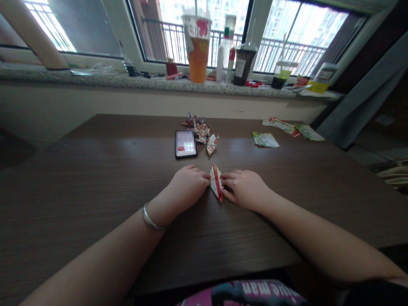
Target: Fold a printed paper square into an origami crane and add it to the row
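Note:
A small folded piece of red-and-white paper (216,182) stands on edge on the brown wooden table (95,178), in front of me. My left hand (188,185) pinches its left side with curled fingers; a silver bangle is on that wrist. My right hand (244,188) grips the paper's right side, fingers pressed together. Behind the hands lies a phone (185,144) with its screen lit. Beside the phone sits a small pile of finished folded paper figures (201,131).
Flat printed paper sheets (265,139) and more leaflets (293,128) lie at the table's far right. The stone window sill (95,78) holds an orange drink cup (198,46), a white bottle (225,51), a dark drink cup (244,63) and small clutter.

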The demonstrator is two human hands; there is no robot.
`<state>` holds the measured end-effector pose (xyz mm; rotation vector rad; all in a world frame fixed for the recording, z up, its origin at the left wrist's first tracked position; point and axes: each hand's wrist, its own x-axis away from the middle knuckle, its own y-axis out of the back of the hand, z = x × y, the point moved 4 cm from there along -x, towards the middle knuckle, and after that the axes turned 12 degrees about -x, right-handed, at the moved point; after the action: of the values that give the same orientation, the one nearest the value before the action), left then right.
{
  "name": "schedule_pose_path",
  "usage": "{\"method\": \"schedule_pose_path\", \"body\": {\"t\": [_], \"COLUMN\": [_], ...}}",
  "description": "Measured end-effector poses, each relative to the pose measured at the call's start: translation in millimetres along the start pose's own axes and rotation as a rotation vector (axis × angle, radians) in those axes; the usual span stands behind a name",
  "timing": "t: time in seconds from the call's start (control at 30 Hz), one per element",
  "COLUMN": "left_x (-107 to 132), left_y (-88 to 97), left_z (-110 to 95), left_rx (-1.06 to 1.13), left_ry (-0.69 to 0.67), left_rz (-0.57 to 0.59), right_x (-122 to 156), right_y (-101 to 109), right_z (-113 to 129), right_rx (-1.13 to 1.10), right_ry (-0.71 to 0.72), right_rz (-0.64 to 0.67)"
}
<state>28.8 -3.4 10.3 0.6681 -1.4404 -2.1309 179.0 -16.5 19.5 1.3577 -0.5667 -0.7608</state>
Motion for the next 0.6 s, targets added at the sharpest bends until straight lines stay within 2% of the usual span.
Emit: {"method": "schedule_pose_path", "body": {"t": [0.3,0.43,0.6], "left_x": [-3.2,-1.6,-0.2], "left_y": [5.8,5.4,-1.2], "left_z": [0.4,1.4,-0.2], "left_rx": [0.089,0.185,0.274], "left_ry": [0.022,0.012,0.016], "left_rz": [-0.077,-0.161,-0.179], "right_x": [3.8,2.4,-3.6], "right_y": [-0.4,-3.0,-9.5], "right_z": [0.7,-7.8,-23.3], "right_rx": [-0.057,-0.059,-0.063], "right_ry": [-0.004,-0.027,-0.002], "right_rz": [-0.031,-0.045,-0.066]}}
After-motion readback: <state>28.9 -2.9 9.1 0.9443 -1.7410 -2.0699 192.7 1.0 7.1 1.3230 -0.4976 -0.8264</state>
